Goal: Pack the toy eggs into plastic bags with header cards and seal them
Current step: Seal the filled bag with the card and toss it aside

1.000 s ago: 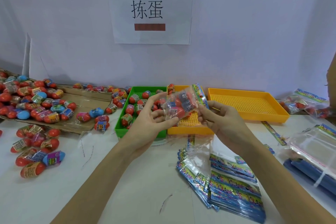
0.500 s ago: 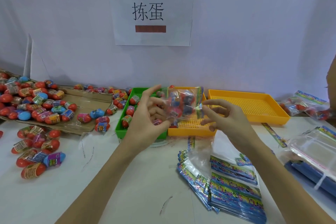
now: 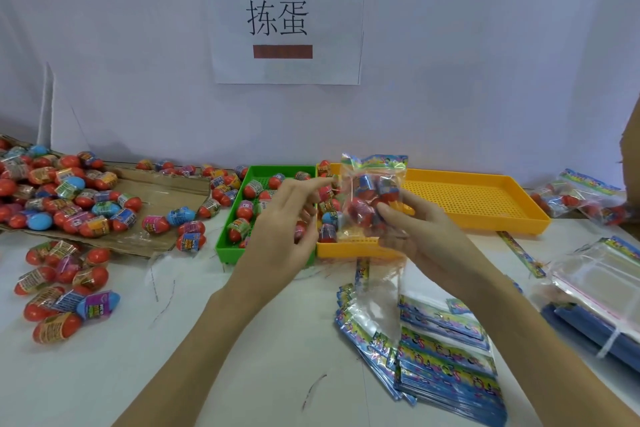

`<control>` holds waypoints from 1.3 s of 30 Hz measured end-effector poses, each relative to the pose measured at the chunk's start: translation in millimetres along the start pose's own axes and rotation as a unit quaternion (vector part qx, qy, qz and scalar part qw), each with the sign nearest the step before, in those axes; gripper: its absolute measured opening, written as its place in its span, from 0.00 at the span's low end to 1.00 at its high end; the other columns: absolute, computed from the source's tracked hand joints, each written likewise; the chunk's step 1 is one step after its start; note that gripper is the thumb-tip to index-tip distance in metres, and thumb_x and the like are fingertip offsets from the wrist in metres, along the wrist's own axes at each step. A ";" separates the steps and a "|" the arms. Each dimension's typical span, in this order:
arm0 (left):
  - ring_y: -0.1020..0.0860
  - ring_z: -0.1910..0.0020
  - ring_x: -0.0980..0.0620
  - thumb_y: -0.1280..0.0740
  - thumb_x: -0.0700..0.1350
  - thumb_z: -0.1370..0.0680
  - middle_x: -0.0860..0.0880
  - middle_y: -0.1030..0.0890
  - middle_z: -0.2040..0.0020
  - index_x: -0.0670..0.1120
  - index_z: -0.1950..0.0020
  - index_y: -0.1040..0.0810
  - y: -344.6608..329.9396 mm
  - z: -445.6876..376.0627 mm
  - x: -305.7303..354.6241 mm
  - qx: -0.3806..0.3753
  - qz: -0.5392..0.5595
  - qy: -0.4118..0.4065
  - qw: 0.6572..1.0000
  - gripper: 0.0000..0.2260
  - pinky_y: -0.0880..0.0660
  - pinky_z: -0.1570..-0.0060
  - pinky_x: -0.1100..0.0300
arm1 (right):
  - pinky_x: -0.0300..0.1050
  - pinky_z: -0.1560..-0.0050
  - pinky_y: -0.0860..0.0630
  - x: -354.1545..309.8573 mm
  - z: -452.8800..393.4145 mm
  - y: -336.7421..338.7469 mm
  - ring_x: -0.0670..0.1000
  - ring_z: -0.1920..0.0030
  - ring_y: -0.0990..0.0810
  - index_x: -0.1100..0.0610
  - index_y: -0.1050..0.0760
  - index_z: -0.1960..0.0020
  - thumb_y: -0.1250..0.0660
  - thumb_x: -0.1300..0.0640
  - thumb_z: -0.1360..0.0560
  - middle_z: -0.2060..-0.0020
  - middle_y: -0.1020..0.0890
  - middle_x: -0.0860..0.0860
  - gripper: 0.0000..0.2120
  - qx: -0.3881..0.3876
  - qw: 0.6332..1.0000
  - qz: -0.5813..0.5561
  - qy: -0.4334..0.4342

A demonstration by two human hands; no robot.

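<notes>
Now the filled bag (image 3: 372,198) stands upright over the yellow tray (image 3: 353,248), header card on top; right hand (image 3: 426,239) fingers pinch its lower part, left hand (image 3: 287,218) fingers hang loose beside it, touching nothing. Sealing looks done; next, probably, set it with the finished packs (image 3: 581,199) far right on the desk (image 3: 242,340)

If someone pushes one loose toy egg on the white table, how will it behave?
The loose toy egg is rounded, so it would probably roll, likely in a curve. Its film wrap looks glossy, perhaps slippery. It seems light: the right hand holds up a filled bag of several.
</notes>
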State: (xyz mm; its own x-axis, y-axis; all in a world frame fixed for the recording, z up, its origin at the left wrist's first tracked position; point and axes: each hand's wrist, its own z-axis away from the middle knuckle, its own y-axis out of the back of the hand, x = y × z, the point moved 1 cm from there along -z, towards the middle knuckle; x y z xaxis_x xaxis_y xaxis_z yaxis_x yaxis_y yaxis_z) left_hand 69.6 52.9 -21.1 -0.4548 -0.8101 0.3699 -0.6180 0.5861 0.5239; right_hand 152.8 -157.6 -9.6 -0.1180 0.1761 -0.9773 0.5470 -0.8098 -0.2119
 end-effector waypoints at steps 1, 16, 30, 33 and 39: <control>0.22 0.50 0.54 0.29 0.31 0.22 0.51 0.23 0.46 0.47 0.29 0.25 1.5 -1.5 0.1 0.015 0.027 0.050 0.998 0.24 0.22 0.49 0.63 | 0.42 0.55 0.19 -1.3 0.2 0.4 0.53 0.53 0.15 0.55 0.22 0.32 0.27 0.55 0.25 0.48 0.14 0.56 0.21 -0.009 1.000 0.015 -0.003; 0.16 0.60 0.52 0.23 0.50 0.30 0.48 0.12 0.56 0.48 0.57 0.12 -2.6 -1.0 -6.8 0.069 0.413 0.405 0.813 0.07 0.18 0.57 0.60 | 0.47 0.50 0.16 8.5 2.1 -14.5 0.56 0.49 0.14 0.56 0.13 0.48 0.37 0.40 0.22 0.51 0.13 0.59 0.22 -0.039 0.994 0.100 -0.015; 0.16 0.57 0.51 0.24 0.49 0.27 0.47 0.13 0.55 0.44 0.50 0.13 3.0 0.6 -14.2 0.113 0.414 0.396 0.812 0.10 0.18 0.49 0.53 | 0.37 0.55 0.19 7.6 7.0 -16.5 0.53 0.54 0.13 0.61 0.19 0.42 0.24 0.55 0.26 0.52 0.13 0.61 0.16 -0.125 0.982 0.126 -0.059; 0.18 0.58 0.51 0.24 0.51 0.27 0.48 0.13 0.54 0.48 0.52 0.12 -1.4 1.4 -13.9 0.095 0.398 0.390 0.825 0.08 0.18 0.53 0.56 | 0.40 0.55 0.18 4.9 8.9 -15.1 0.57 0.49 0.12 0.50 0.28 0.36 0.25 0.50 0.25 0.50 0.12 0.60 0.21 -0.141 0.979 0.131 -0.072; 0.14 0.48 0.52 0.26 0.56 0.26 0.50 0.12 0.48 0.48 0.45 0.13 -4.0 1.9 -16.7 0.072 0.356 0.362 0.859 0.15 0.19 0.51 0.63 | 0.36 0.67 0.21 7.5 8.3 -11.1 0.60 0.48 0.12 0.63 0.20 0.41 0.29 0.40 0.22 0.49 0.13 0.61 0.26 -0.134 0.974 0.149 -0.102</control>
State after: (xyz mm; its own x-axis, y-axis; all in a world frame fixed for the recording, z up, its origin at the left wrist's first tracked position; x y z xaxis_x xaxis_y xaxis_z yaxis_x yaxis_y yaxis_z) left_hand 78.4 64.1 -30.9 -0.2649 -0.0105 0.9642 -0.4453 0.8883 -0.1126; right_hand 138.9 -151.9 -14.6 -0.0677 -0.1817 -0.9810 0.7762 -0.6274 0.0626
